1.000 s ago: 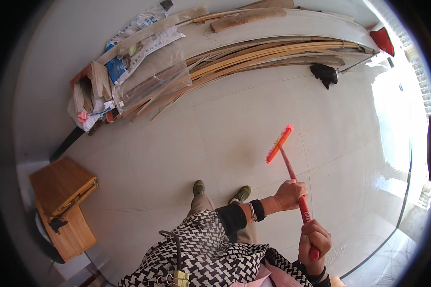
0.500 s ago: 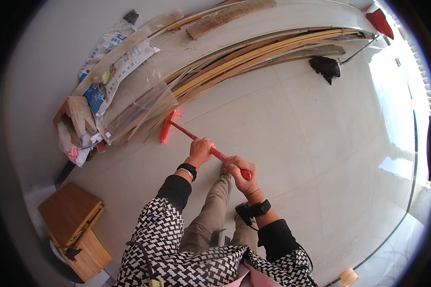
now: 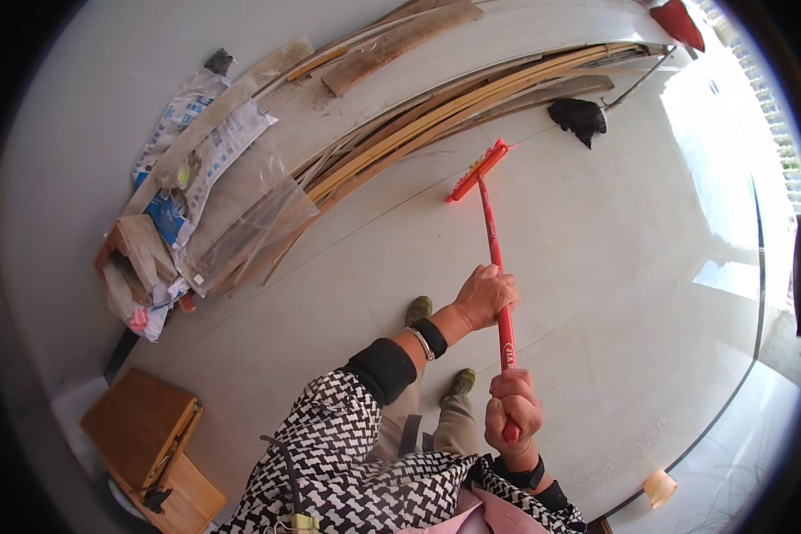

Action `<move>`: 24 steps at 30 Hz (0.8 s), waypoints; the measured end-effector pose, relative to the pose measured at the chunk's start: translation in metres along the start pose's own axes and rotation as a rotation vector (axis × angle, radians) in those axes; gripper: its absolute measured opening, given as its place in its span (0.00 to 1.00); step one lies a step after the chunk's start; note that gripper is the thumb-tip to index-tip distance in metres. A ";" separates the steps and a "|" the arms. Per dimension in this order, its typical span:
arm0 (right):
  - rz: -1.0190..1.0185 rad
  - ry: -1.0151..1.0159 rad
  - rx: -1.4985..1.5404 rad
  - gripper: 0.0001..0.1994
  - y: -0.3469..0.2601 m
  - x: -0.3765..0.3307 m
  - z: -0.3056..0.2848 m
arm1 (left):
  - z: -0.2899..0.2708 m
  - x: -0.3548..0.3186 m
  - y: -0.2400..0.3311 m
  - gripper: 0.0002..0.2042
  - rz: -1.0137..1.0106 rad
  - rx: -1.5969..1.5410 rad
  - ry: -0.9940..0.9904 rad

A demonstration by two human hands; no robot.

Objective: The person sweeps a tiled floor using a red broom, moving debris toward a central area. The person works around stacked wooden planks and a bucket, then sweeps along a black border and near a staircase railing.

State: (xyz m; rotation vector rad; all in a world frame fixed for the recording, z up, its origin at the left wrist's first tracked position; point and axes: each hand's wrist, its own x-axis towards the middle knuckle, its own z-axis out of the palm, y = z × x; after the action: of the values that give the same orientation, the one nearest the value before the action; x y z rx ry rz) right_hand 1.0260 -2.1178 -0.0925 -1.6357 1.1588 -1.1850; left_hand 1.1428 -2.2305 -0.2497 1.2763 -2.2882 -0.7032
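A red broom (image 3: pixel 491 222) with a narrow, bristly-edged head (image 3: pixel 479 172) reaches away from me over the pale tiled floor. Partway up its handle, my left hand (image 3: pixel 488 296) is closed in a fist around the shaft. Nearer my body, my right hand (image 3: pixel 514 411) grips the top of the handle, whose rounded end pokes out below the fingers. The broom head lies on the floor, between the stacked wood strips and a black object on a thin rod. Little of the contact under the bristles shows.
Long wood strips (image 3: pixel 454 107) lie along the far wall, with plastic bags (image 3: pixel 227 156) at their left end. A black crumpled-looking object (image 3: pixel 580 119) on a rod is at far right. A brown wooden cabinet piece (image 3: pixel 142 423) stands at near left, a pale roll (image 3: pixel 659 488) at near right.
The broom head has swung from beside the left end of the wood strips rightward and farther out. Both hands have moved right with the handle; the right hand is also lower.
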 end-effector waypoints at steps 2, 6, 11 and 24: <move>-0.016 -0.131 0.010 0.08 -0.029 -0.012 -0.021 | -0.015 -0.017 0.033 0.10 0.008 -0.108 0.080; 0.082 -0.216 0.292 0.07 -0.015 -0.014 -0.029 | -0.038 -0.089 0.029 0.10 -0.235 0.019 0.096; 0.139 -0.476 0.502 0.06 0.046 0.057 0.045 | -0.048 -0.150 -0.055 0.12 -0.630 0.142 -0.061; 0.071 -0.444 -0.417 0.12 -0.018 0.164 -0.019 | 0.038 0.116 0.070 0.13 -0.132 -1.109 0.208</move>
State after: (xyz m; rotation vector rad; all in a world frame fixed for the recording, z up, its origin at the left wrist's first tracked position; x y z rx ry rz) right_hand 1.0356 -2.2717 -0.0317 -2.0165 1.2056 -0.5076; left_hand 1.0192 -2.2910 -0.2231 0.8576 -1.2459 -1.4943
